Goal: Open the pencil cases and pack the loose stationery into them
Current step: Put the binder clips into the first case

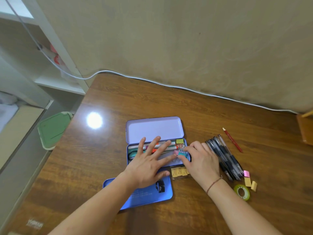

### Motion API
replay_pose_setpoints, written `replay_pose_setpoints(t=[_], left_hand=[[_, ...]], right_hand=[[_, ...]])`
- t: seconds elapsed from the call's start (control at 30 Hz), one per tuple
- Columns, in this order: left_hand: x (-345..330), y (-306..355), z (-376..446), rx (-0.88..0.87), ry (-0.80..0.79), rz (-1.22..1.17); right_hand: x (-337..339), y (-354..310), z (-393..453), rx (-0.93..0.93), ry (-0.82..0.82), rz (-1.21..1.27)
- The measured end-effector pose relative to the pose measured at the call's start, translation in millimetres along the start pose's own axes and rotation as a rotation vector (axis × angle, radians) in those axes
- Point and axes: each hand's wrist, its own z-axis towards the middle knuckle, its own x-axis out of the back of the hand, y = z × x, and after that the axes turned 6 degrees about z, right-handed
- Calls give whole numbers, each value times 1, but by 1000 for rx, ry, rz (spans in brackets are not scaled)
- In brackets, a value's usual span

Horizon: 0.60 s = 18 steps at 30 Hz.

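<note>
- Seen from above, a wooden desk (pixel 220 119) carries two metal pencil cases near the middle of its near half.
- One, the lilac pencil case (pixel 154 129), lies open with its lid folded back toward the far edge; its tray holds white markers (pixel 162 145), a yellow binder clip (pixel 179 141) and loose paper clips (pixel 181 147).
- Nearer the front edge lies the blue pencil case (pixel 149 195), closed and flat.
- Spread wide, the left hand (pixel 149 165) lies with straight fingers over the open tray, pressing on or hovering above its contents; I cannot tell which.
- Curled at the tray's right end, the right hand (pixel 201 160) seems to pinch small clips, though its fingertips are partly hidden.
- Beyond that hand, toward the right edge, lie a bundle of black pens (pixel 225 158), a red pencil (pixel 232 139), small erasers (pixel 248 181) and a green tape roll (pixel 241 192).
- A packet of yellow clips (pixel 179 172) touches the open tray's near rim.
- Likely handling: pens are light, stiff and prone to roll, so grip the bundle across its middle.
- Clips are tiny and slippery; pinch them or sweep them in.
- Thin tin lids may flex, so lift the blue one at its long edge.
</note>
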Motion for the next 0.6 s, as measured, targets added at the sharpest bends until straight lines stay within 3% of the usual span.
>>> replay_pose_setpoints(t=[0.2,0.43,0.6], left_hand=[[3,-1,0,-21,-7,-22],[15,7,2,-186,75,32],[16,24,12,-201,93,-37]], right_hand=[[2,0,-3,-2,-28,-3],[4,-2,3,16,-67,-47],[9,2,4,107,-45,-124]])
